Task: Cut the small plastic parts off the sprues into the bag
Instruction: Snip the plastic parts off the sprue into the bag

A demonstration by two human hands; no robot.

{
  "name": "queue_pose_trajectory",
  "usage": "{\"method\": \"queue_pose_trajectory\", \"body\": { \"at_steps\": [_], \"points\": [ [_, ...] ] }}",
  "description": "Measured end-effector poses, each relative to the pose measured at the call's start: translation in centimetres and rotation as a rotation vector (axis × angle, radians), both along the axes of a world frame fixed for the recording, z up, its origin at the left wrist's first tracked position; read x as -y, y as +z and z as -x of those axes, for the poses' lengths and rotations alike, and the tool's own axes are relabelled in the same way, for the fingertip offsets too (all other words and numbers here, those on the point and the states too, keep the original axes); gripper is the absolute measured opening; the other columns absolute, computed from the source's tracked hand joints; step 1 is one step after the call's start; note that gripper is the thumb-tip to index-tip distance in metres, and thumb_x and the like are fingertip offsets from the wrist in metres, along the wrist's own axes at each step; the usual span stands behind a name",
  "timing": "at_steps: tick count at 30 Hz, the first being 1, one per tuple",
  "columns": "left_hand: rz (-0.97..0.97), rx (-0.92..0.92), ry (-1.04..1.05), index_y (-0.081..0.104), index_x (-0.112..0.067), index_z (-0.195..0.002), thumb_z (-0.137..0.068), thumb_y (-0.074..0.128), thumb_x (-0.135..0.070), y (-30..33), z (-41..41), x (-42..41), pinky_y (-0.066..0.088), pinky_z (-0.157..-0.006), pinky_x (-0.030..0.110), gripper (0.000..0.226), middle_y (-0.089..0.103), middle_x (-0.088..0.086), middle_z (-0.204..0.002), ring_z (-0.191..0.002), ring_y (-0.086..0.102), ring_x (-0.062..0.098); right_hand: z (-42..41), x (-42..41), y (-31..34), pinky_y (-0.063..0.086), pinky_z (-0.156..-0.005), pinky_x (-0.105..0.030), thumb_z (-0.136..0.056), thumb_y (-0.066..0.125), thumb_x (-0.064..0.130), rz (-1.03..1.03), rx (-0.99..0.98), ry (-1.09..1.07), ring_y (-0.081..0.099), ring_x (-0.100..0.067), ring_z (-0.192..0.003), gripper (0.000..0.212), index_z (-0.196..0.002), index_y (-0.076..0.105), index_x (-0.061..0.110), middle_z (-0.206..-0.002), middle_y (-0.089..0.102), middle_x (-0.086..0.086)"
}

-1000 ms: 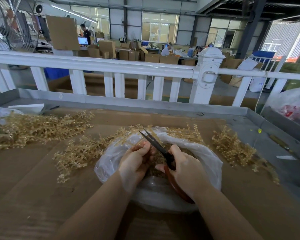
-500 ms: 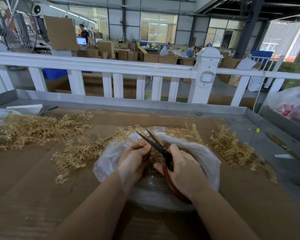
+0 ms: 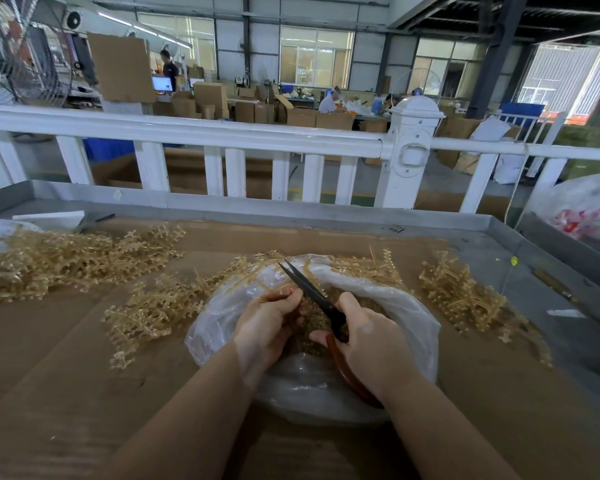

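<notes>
A clear plastic bag (image 3: 409, 313) lies open on the cardboard-covered table, with a heap of small tan cut parts (image 3: 314, 320) inside. Over its mouth my left hand (image 3: 267, 323) pinches a thin tan sprue (image 3: 278, 292). My right hand (image 3: 371, 344) grips scissors (image 3: 309, 289) with red-brown handles; the dark blades point up and left, nearly closed, just right of the left fingertips. Piles of tan sprues lie at the left (image 3: 66, 258), in front of the bag (image 3: 153, 306) and at the right (image 3: 465, 296).
A white railing (image 3: 222, 140) runs along the table's far side. The grey metal table rim (image 3: 551, 244) shows at the right, with a white bag with red print (image 3: 586, 209) beyond it. A white block (image 3: 49, 218) lies at the far left.
The scissor blades, apart half a second ago, have come nearly together beside my left fingertips. Both hands stay over the bag's mouth.
</notes>
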State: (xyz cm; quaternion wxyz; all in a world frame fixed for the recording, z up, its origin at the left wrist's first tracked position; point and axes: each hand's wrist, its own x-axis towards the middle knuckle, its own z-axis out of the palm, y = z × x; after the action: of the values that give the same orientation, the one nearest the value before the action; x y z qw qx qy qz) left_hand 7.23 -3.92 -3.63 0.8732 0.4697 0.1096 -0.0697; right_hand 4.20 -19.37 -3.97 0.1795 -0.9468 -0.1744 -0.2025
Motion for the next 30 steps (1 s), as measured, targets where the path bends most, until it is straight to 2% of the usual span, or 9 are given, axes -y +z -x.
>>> {"method": "queue_pose_trajectory", "body": {
  "at_steps": [5,9,13,16,17,19,21,27,30],
  "points": [
    [0.010,0.004,-0.001,0.060,-0.008,-0.076,-0.086,0.060,0.003,-0.1,0.0,0.0,0.049,-0.046,0.019,0.015,0.067,0.002,-0.060,-0.049,0.062,0.009,0.2,-0.1,0.0,0.026,-0.046,-0.007,-0.083,0.054,0.061,0.022,0.025,-0.027,0.047,-0.002,-0.063,0.042,-0.104,0.048,0.025,-0.076,0.059,0.011],
    [0.016,0.007,-0.013,0.061,-0.008,-0.081,-0.087,0.059,0.002,-0.3,0.0,-0.2,0.051,-0.051,0.021,0.012,0.066,0.001,-0.061,-0.053,0.063,0.010,0.6,-0.1,0.2,0.032,-0.048,-0.009,-0.082,0.058,0.059,-0.090,-0.039,-0.035,0.045,0.003,-0.060,0.033,-0.093,0.043,0.032,-0.070,0.051,0.018],
    [0.049,-0.021,0.009,0.061,-0.009,-0.083,-0.087,0.060,0.001,-0.5,-0.2,-0.2,0.052,-0.052,0.020,0.011,0.070,0.001,-0.068,-0.059,0.064,0.011,0.4,0.1,1.2,0.040,-0.062,-0.005,-0.084,0.059,0.055,-0.303,-0.132,-0.036,0.050,0.008,-0.067,0.030,-0.096,0.048,0.031,-0.074,0.054,0.020],
    [0.070,-0.032,0.033,0.063,-0.009,-0.087,-0.086,0.061,0.000,-0.6,-0.3,-0.2,0.053,-0.054,0.021,0.010,0.070,0.004,-0.074,-0.066,0.065,0.014,0.3,0.2,1.9,0.047,-0.070,-0.015,-0.085,0.059,0.052,-0.386,-0.174,-0.004,0.059,-0.001,-0.079,0.029,-0.101,0.050,0.030,-0.084,0.062,0.015],
    [0.077,-0.025,0.028,0.064,-0.009,-0.089,-0.086,0.061,0.000,-0.5,-0.3,-0.3,0.054,-0.056,0.022,0.010,0.071,0.004,-0.073,-0.066,0.065,0.014,0.3,0.1,2.0,0.047,-0.071,-0.016,-0.085,0.058,0.053,-0.368,-0.175,0.004,0.059,-0.002,-0.081,0.030,-0.101,0.049,0.030,-0.087,0.063,0.014],
    [0.089,-0.003,0.014,0.066,-0.009,-0.093,-0.086,0.060,0.001,-0.4,-0.2,-0.3,0.053,-0.058,0.024,0.013,0.072,0.003,-0.071,-0.062,0.067,0.014,0.4,0.0,1.8,0.040,-0.066,-0.008,-0.084,0.058,0.056,-0.300,-0.163,0.005,0.054,0.002,-0.080,0.031,-0.101,0.048,0.031,-0.088,0.060,0.016],
    [0.117,0.007,0.001,0.067,-0.007,-0.094,-0.087,0.058,0.002,-0.4,-0.2,-0.3,0.054,-0.053,0.025,0.015,0.071,0.005,-0.071,-0.058,0.068,0.014,0.5,-0.3,1.3,0.034,-0.062,-0.005,-0.084,0.058,0.056,-0.222,-0.104,-0.004,0.048,0.004,-0.075,0.029,-0.096,0.044,0.034,-0.081,0.053,0.020],
    [0.140,-0.027,0.033,0.063,-0.010,-0.079,-0.089,0.057,0.000,-0.5,-0.2,-0.4,0.050,-0.061,0.026,0.015,0.066,0.002,-0.063,-0.055,0.064,0.011,0.5,-0.6,-0.4,0.032,-0.068,-0.015,-0.081,0.053,0.060,-0.096,0.024,-0.024,0.050,-0.006,-0.080,0.037,-0.099,0.047,0.028,-0.085,0.054,0.013],
    [0.169,-0.048,0.020,0.059,-0.013,-0.073,-0.091,0.054,-0.001,-0.4,-0.3,-0.4,0.049,-0.065,0.028,0.023,0.065,0.003,-0.065,-0.057,0.064,0.012,0.5,-0.6,-0.7,0.040,-0.072,-0.018,-0.082,0.050,0.062,-0.076,0.042,-0.016,0.052,-0.009,-0.083,0.042,-0.104,0.049,0.026,-0.088,0.057,0.010]
  ]
}}
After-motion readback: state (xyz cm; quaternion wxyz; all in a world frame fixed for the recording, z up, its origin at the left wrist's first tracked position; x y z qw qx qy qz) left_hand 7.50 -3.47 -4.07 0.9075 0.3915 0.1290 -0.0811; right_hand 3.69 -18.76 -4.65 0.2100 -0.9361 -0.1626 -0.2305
